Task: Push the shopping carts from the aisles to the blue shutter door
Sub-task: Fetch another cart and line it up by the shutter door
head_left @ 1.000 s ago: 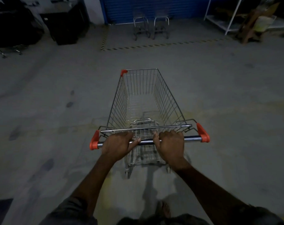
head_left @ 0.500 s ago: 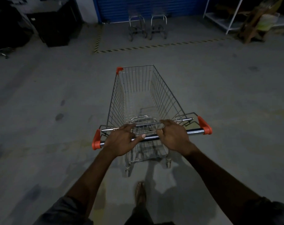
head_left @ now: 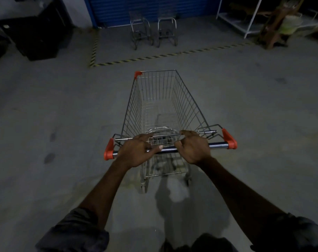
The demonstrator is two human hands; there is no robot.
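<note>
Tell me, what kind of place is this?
Probably a shop's storeroom or loading area: a big blue shutter door, yellow-black striped tape on the bare floor, and two parked carts by the door, like the shopping cart being pushed.

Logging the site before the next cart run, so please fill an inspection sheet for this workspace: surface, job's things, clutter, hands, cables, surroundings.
Surface: grey concrete floor, dark stains at left; hazard tape marks a bay.
Job's things: empty wire cart short of the tape; two parked carts inside the bay by the blue shutter door.
Clutter: nothing seen in the cart's path.
Hands: left hand and right hand both grip the handle bar.
Cables: nothing seen.
Surroundings: dark boxy objects left; white shelf frame right.
</note>
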